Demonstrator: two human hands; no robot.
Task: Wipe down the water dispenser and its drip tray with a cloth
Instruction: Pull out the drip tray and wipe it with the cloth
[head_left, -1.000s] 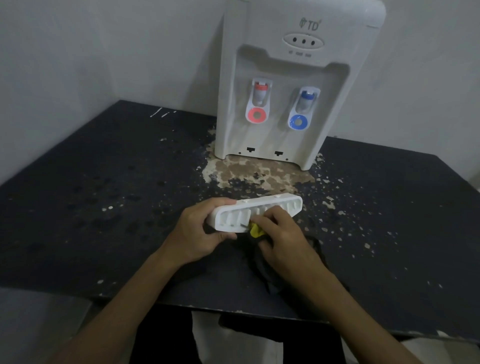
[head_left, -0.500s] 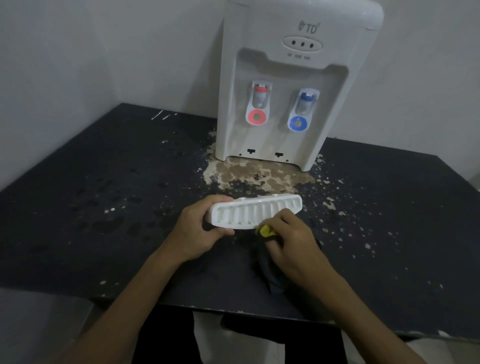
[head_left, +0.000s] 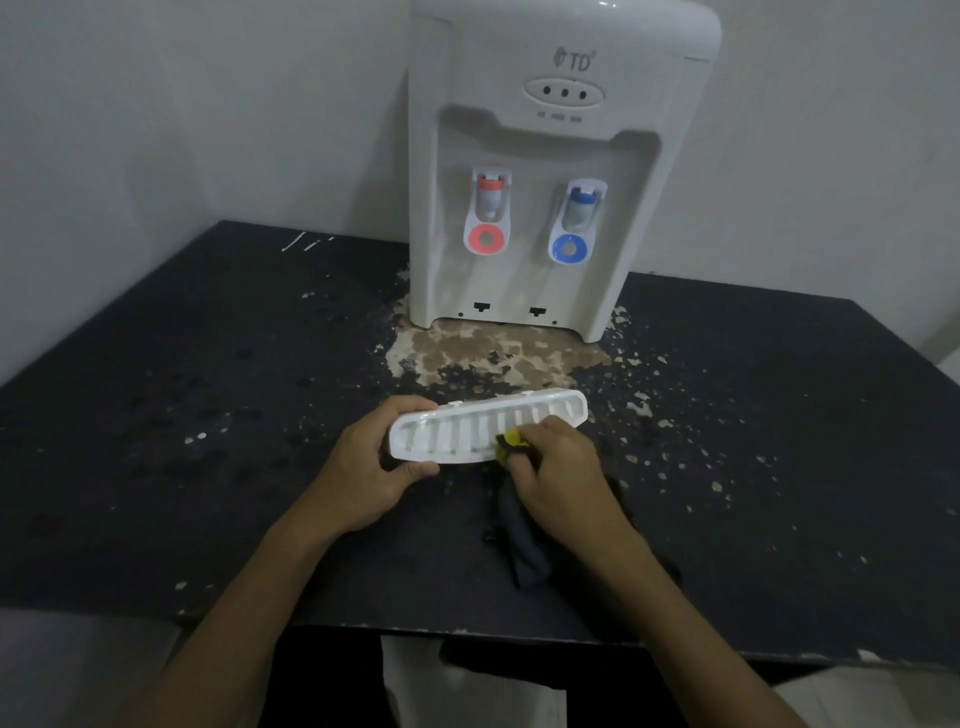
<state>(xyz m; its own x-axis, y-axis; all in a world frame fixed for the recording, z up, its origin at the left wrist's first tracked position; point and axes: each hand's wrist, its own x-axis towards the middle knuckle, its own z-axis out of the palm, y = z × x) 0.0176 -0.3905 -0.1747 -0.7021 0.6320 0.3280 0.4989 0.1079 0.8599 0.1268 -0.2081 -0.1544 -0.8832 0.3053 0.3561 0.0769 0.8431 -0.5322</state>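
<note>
- Water dispenser (head_left: 550, 171): I saw the white unit standing upright at the back of the dark surface (head_left: 182, 389), against the pale wall. It served as my landmark for all that follows.
- Taps: on the dispenser's recessed front I noted a red tap (head_left: 487, 215) on the left and a blue tap (head_left: 575, 223) on the right, with three small dots in an oval panel (head_left: 565, 93) above them.
- Worn patch (head_left: 483, 358): directly in front of the dispenser's base the surface was flaked and stained pale brown, with lighter specks scattered outward from it.
- Drip tray (head_left: 467, 434): the white slotted tray was off the dispenser and lay in front of it, on the near side of the worn patch, its long side running left to right and its grille tilted toward me.
- Left hand (head_left: 363, 467): its fingers were clamped on the tray's left end, thumb along the near edge.
- Right hand (head_left: 561, 467): its fingers were closed on the cloth (head_left: 522, 551), pressing a yellow part (head_left: 511, 439) of it against the tray's near edge, right of centre.
- Cloth: the dark remainder trailed from under the right hand toward me across the surface, farther from the dispenser than the tray.
</note>
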